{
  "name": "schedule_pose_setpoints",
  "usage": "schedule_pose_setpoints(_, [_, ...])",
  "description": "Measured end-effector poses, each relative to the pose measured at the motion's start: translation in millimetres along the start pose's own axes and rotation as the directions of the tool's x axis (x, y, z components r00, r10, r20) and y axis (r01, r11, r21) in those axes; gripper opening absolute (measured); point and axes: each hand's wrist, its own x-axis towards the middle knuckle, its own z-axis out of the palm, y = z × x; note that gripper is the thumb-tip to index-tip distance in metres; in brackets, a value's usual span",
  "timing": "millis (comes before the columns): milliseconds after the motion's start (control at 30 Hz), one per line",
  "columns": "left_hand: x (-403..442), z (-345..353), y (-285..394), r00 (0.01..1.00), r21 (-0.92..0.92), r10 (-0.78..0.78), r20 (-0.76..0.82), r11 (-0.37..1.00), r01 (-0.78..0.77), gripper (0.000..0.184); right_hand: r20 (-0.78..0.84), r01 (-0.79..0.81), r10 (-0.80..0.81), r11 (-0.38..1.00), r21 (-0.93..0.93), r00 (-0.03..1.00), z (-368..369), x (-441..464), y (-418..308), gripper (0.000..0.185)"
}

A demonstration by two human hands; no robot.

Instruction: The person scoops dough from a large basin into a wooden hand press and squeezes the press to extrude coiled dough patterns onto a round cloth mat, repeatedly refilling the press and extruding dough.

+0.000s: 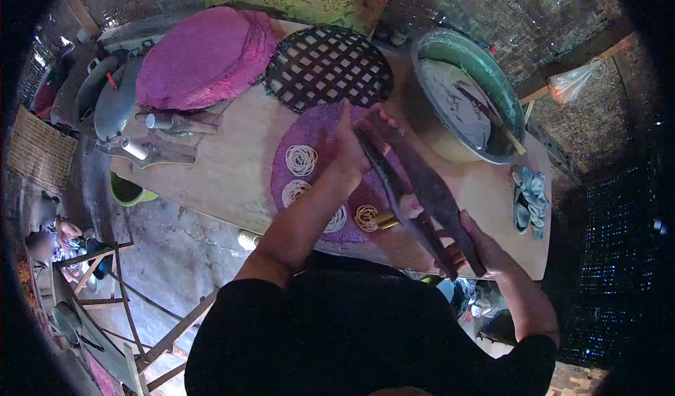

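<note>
Both my hands are closed around a dark wooden hand press (422,181) made of two long paddle-like bars, one beside the other. My left hand (349,146) grips its far end and my right hand (484,247) its near end. A brass-coloured tube (387,220) sticks out from between the bars, with a pale lump behind it. Below lies a round purple woven mat (285,164) bearing several coiled nests of pale strands. One nest (301,160) is at the left, and a yellower coil (366,218) lies by the tube's mouth. My left forearm partly covers the others.
A stack of round pink mats (200,58) and a black lattice tray (327,69) sit at the table's back. A large basin (503,157) with pale dough and a stick stands at right, near a crumpled cloth (531,199). More wooden press parts (165,153) lie left. Another person sits far left.
</note>
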Motion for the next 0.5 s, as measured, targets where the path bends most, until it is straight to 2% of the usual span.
schedule_pose_setpoints(67, [9,0,-1,1.0,-0.01,-0.007,0.008,1.0,0.007,0.067,-0.048,0.047,-0.054,0.989,-0.141,0.997,-7,-3,-5,0.08])
schedule_pose_setpoints(133, [21,10,2,0.997,0.012,-0.019,0.078,1.0,0.019,0.067,-0.077,0.059,-0.067,0.993,-0.104,0.995,-5,2,-6,0.078])
schedule_pose_setpoints(233, [26,21,17,0.992,-0.001,-0.062,0.113,0.998,0.063,0.068,-0.044,0.133,-0.143,0.973,-0.19,0.989,-7,17,1,0.076])
schedule_pose_setpoints(267, [22,22,20,0.992,0.003,-0.062,0.114,0.998,0.062,0.068,-0.046,0.172,-0.178,0.978,-0.114,0.983,-3,21,5,0.073])
schedule_pose_setpoints(300, [18,21,23,0.994,0.021,-0.054,0.091,0.998,0.052,0.068,-0.049,0.211,-0.212,0.977,-0.035,0.976,1,23,9,0.073])
schedule_pose_setpoints(400, [2,20,26,1.0,0.107,-0.031,0.0,0.994,0.031,0.068,-0.083,0.18,-0.179,0.984,0.003,0.98,5,23,19,0.071])
schedule_pose_setpoints(433, [-7,28,20,0.999,0.1,-0.015,-0.043,0.995,0.019,0.061,-0.055,0.169,-0.172,0.984,-0.05,0.984,-1,19,22,0.071])
schedule_pose_setpoints(500, [-10,28,10,0.996,0.089,0.001,-0.091,0.996,0.007,0.055,-0.069,0.152,-0.153,0.988,-0.021,0.986,4,6,18,0.072])
